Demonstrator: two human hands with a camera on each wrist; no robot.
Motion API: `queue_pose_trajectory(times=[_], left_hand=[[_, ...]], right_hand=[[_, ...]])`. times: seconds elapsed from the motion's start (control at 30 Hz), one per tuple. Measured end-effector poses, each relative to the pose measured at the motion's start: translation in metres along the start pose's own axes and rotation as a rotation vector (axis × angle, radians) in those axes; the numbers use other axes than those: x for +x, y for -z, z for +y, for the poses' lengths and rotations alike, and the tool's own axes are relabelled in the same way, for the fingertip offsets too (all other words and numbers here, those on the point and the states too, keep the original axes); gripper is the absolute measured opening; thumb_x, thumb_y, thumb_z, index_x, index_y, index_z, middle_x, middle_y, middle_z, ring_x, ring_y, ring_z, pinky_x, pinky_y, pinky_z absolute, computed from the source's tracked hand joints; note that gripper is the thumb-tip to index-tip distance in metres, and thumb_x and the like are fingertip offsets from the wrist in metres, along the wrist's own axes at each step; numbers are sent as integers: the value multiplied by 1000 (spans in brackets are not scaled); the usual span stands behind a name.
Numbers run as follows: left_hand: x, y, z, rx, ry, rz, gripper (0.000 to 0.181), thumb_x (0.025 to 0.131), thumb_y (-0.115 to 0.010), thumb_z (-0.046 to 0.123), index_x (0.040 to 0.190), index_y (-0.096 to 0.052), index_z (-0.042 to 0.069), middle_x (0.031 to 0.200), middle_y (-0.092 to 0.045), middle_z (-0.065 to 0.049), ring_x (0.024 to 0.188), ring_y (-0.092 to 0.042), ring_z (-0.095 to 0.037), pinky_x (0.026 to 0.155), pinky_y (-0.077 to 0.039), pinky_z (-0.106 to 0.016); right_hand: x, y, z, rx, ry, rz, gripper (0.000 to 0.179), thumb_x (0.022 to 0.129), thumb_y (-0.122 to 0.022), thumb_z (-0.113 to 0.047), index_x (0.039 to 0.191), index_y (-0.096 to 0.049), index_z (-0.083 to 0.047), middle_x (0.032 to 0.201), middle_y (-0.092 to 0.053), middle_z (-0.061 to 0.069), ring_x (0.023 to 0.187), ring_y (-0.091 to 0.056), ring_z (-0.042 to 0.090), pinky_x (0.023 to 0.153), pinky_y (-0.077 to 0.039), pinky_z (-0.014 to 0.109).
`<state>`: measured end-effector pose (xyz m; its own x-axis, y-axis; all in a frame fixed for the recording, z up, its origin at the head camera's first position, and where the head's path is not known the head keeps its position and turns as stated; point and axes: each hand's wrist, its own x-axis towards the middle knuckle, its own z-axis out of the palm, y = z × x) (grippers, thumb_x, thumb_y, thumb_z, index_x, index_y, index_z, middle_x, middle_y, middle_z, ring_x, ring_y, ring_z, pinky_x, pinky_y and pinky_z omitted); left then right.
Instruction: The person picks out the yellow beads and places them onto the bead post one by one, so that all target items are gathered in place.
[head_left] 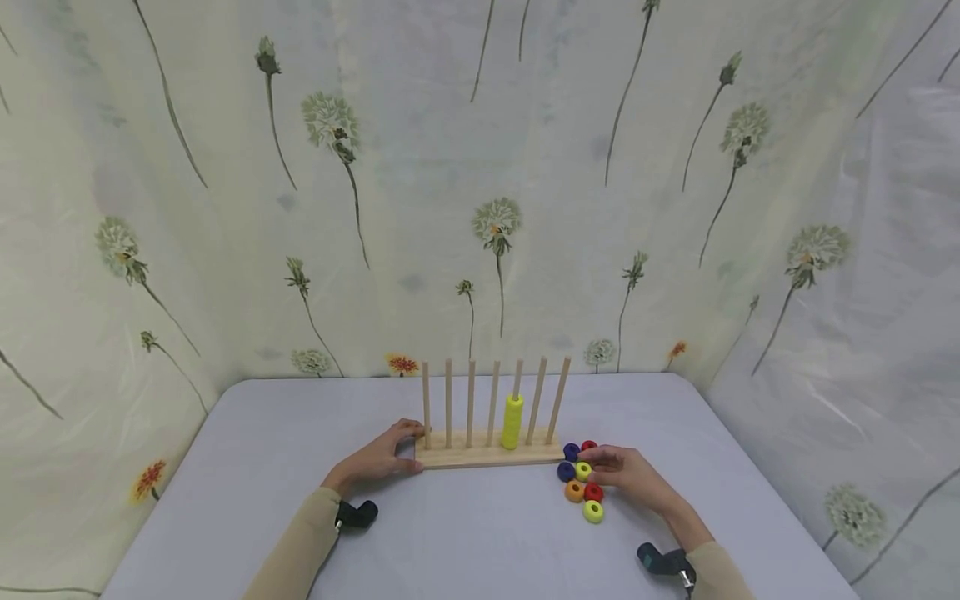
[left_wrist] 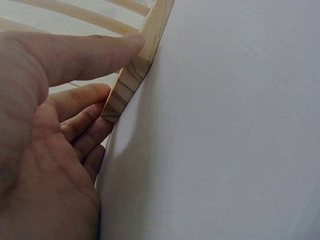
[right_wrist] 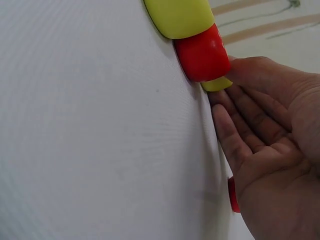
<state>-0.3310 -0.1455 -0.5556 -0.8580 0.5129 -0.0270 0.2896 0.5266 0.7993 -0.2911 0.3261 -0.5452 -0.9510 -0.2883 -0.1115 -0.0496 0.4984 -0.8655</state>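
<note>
A wooden peg rack (head_left: 487, 455) with several upright pegs stands on the table. A stack of yellow rings (head_left: 512, 422) sits on one peg, right of the middle. My left hand (head_left: 386, 457) grips the left end of the rack's base, thumb at the front and fingers behind, as the left wrist view (left_wrist: 65, 110) confirms. At the rack's right end, my right hand (head_left: 633, 477) has thumb and fingers around a yellow ring (head_left: 583, 472) among the loose ones. In the right wrist view a red ring (right_wrist: 202, 55) partly hides that yellow ring (right_wrist: 217, 84).
Beside the right hand lie two blue rings (head_left: 566, 472), an orange ring (head_left: 574, 491), red rings (head_left: 593, 492) and another yellow ring (head_left: 593, 511). A white cloth covers the table (head_left: 480, 542). Behind it hangs a flower-printed curtain (head_left: 420, 208).
</note>
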Motion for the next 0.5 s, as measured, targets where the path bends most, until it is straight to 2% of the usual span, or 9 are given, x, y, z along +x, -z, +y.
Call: queue_pose_trajectory(times=[0.5], left_hand=[[-1,0,2,13,-20,-7,67,83,-75,30,140,-48,10,148,-36,-10,141,-29,-34,112,-25,-58]], right_hand=[[0,-1,0,-19,-20,30,40,82,-76,-27,118,-67,-11,120,-66,10,114,-61,27,96,-51,39]])
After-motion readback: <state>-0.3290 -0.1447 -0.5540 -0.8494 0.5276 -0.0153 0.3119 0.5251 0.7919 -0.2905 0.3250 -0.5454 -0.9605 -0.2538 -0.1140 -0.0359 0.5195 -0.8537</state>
